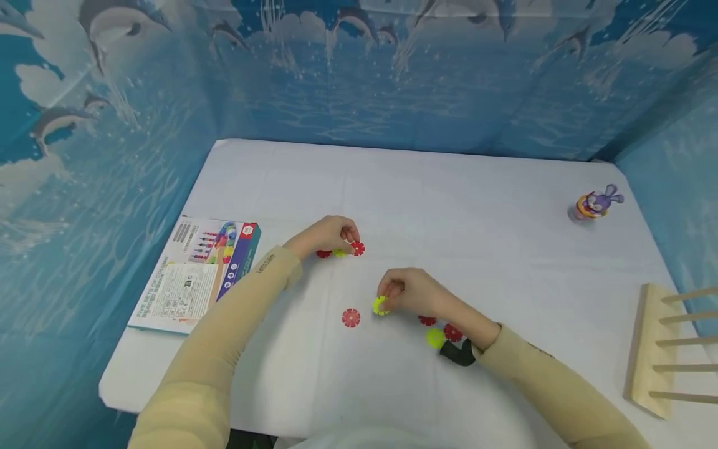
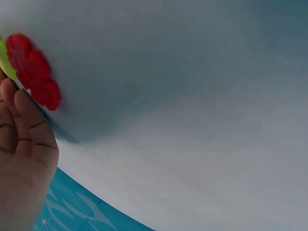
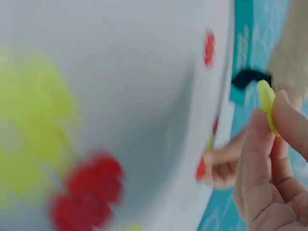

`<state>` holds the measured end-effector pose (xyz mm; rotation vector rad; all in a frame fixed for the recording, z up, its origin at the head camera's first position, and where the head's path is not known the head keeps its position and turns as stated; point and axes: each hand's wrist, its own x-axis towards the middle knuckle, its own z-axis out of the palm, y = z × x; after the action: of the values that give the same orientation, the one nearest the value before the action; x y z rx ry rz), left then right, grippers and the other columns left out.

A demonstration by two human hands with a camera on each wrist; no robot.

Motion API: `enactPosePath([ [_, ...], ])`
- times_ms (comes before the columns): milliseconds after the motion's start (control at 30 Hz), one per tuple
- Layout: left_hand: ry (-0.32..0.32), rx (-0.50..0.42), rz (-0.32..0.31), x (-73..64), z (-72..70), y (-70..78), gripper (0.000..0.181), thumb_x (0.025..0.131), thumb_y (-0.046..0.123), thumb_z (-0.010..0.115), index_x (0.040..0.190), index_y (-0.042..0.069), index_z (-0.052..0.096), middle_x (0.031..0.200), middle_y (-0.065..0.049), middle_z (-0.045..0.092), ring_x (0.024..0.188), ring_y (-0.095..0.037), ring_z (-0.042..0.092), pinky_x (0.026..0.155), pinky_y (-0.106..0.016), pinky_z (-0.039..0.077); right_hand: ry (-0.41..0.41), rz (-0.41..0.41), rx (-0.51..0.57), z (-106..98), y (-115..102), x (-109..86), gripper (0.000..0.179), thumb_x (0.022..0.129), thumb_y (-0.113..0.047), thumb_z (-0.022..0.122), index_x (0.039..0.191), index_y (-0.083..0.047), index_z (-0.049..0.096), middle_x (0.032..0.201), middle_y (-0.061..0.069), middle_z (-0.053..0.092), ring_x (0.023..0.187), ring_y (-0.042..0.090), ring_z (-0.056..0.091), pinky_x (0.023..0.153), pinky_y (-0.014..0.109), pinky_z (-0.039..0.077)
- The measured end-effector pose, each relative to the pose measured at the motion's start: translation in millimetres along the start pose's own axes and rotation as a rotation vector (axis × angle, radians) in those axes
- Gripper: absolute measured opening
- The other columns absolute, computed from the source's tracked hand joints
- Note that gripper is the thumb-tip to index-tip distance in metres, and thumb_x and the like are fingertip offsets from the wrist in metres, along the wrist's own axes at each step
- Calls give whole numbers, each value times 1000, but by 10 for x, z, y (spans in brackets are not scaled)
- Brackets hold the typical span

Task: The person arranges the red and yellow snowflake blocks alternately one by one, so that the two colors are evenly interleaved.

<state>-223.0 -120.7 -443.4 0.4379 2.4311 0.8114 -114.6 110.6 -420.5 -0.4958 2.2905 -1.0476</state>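
My left hand (image 1: 325, 235) pinches a red flower-shaped disc (image 1: 358, 249) at its fingertips. A yellow disc (image 1: 339, 253) and another red disc (image 1: 323, 254) sit in line with it under the hand. Up close in the left wrist view, a red disc (image 2: 36, 72) lies beside the curled fingers. Between thumb and forefinger, my right hand (image 1: 414, 292) holds a yellow notched disc (image 1: 380, 305), seen edge-on as a yellow disc (image 3: 266, 103) in the right wrist view. One loose red disc (image 1: 351, 318) lies flat between the hands.
Below the right forearm are red discs (image 1: 453, 332) and a yellow disc (image 1: 435, 338); a black curved piece (image 1: 459, 353) shows at the cuff. A box (image 1: 193, 274) lies left. At right are a wooden peg rack (image 1: 650, 349) and a purple rabbit-like toy (image 1: 596, 203).
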Motion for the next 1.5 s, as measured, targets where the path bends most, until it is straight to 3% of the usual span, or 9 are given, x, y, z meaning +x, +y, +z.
enactPosePath([
  [233, -7, 4, -10, -2, 19, -8, 19, 85, 13, 76, 103, 12, 69, 99, -3, 64, 90, -15, 56, 80, -26, 47, 125, 64, 112, -328, -62, 423, 23, 85, -20, 77, 106, -11, 71, 94, 5, 68, 82, 16, 68, 78, 31, 50],
  [433, -10, -5, 7, -9, 20, 11, 19, 83, 12, 76, 101, 11, 69, 96, -3, 63, 87, -15, 55, 79, -26, 46, 168, 152, 220, -381, -17, 738, 27, 88, -17, 74, 111, -4, 68, 98, 7, 67, 85, 17, 71, 85, 35, 56],
  [633, -14, -4, 18, 1, 26, 15, 19, 83, 12, 77, 100, 10, 69, 95, -3, 63, 87, -15, 56, 79, -25, 45, 191, 239, 284, -360, 30, 873, 25, 87, -9, 74, 109, 1, 66, 90, 7, 67, 78, 16, 68, 77, 29, 58],
  [800, -12, 4, 9, 2, 23, 23, 18, 84, 13, 77, 99, 9, 68, 93, -2, 62, 87, -15, 54, 79, -25, 44, 219, 282, 157, -315, 70, 922, 22, 87, -15, 75, 103, -3, 69, 84, 4, 68, 69, 9, 64, 65, 21, 52],
  [967, -19, 2, 11, 6, 16, 22, 18, 84, 13, 76, 100, 10, 68, 94, -3, 62, 88, -15, 55, 81, -26, 45, 276, 297, -2, -274, 78, 912, 19, 85, -20, 77, 96, -5, 71, 80, 4, 68, 67, 11, 57, 60, 21, 43],
  [1267, 8, 3, 40, -21, 28, 60, 13, 85, 17, 76, 95, 12, 68, 92, -2, 64, 87, -15, 56, 81, -28, 46, 328, 275, -90, -201, 55, 900, 17, 84, -20, 78, 88, -6, 71, 86, 6, 68, 72, 15, 55, 61, 22, 40],
  [1500, 50, 48, 53, 85, 122, 95, 17, 86, 22, 76, 98, 12, 69, 101, -3, 65, 94, -17, 56, 86, -31, 46, 340, 267, -101, -192, 47, 886, 16, 84, -18, 78, 89, -5, 71, 87, 8, 69, 74, 16, 56, 62, 23, 41],
])
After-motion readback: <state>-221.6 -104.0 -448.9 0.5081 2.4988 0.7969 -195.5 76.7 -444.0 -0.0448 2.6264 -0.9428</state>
